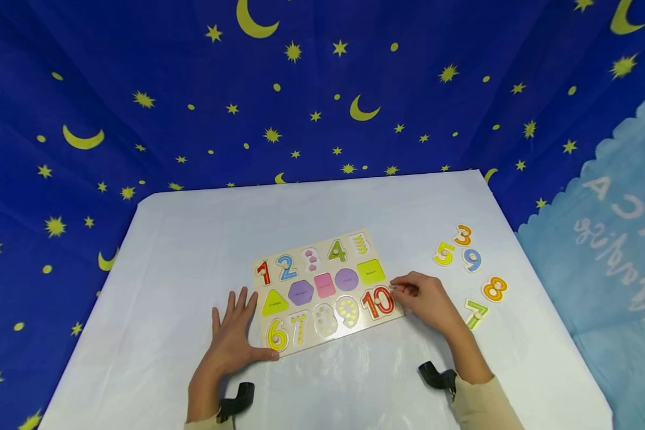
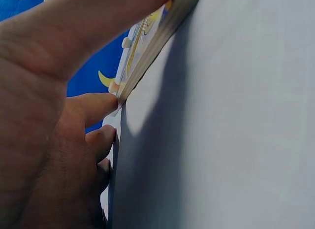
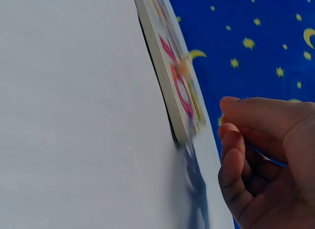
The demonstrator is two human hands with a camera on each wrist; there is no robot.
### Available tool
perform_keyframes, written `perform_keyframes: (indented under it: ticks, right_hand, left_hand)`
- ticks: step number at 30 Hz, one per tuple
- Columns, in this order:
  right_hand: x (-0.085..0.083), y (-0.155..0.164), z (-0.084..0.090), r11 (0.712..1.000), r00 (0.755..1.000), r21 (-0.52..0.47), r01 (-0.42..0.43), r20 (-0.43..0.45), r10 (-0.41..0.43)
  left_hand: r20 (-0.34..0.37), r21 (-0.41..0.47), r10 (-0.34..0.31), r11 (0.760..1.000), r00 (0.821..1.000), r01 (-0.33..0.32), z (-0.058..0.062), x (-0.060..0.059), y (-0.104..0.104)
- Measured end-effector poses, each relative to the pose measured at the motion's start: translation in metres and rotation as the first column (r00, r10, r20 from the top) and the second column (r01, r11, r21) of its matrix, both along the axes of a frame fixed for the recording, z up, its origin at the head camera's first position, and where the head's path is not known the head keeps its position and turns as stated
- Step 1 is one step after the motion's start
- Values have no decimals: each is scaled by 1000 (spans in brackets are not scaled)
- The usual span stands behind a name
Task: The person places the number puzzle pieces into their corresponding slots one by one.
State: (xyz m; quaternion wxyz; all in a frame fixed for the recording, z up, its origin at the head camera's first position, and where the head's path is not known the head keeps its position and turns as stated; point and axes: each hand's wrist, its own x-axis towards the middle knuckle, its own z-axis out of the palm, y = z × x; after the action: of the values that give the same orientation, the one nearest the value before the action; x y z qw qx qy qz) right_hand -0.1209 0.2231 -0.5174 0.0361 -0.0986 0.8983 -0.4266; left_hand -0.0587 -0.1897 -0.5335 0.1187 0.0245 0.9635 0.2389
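Note:
A wooden number puzzle board [image 1: 324, 285] lies slightly turned on the white table. The red 10 piece [image 1: 378, 301] sits in its lower right corner, with 1, 2, 4 and 6 pieces in other recesses. My left hand [image 1: 231, 337] is spread at the board's left side, thumb at the lower left corner and index fingertip by the left edge; the left wrist view shows the fingers at the board's edge [image 2: 150, 54]. At the right edge, beside the 10, is my right hand [image 1: 421, 301], its fingers loosely bent. In the right wrist view nothing shows between thumb and fingers.
Loose number pieces lie right of the board: an orange 3 [image 1: 463, 235], a yellow 5 [image 1: 444, 254], a blue 9 [image 1: 472, 260], an orange 8 [image 1: 494, 289] and a green 7 [image 1: 476, 313]. A blue curtain [image 1: 322, 89] with moons and stars hangs behind the table [image 1: 204, 233].

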Motion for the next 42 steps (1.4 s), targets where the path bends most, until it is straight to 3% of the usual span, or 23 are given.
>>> perform_keyframes:
  ticks: [6, 11, 17, 23, 29, 39, 42]
  right_hand:
    - [-4, 14, 1, 997, 996, -15, 81, 35, -80]
    - [-10, 22, -1, 990, 991, -36, 135, 7, -135]
    - [-19, 25, -3, 985, 987, -69, 159, 3, -159]
    - [-27, 40, -4, 966, 965, -27, 256, -54, -257]
    - [-34, 60, 0, 961, 960, -18, 277, -23, -278]
    - [-43, 81, 0, 918, 920, 70, 391, -33, -390]
    - [-46, 82, -3, 915, 923, 124, 385, -30, -384]
  left_hand:
    - [1, -3, 2, 1000, 1000, -2, 2, -1, -1]
    - [-5, 8, -3, 1000, 1000, 3, 2, 1, -2]
    - [-20, -8, 13, 1000, 1000, -13, 0, 4, -7]
    - [-15, 6, 8, 1000, 1000, -7, -1, 2, -4]
    - [-4, 9, 11, 1000, 1000, -11, 0, 0, -2]
    - [-19, 15, 10, 1000, 1000, -10, -2, 0, -2]
    - [-6, 11, 18, 1000, 1000, -18, -3, 2, -3]
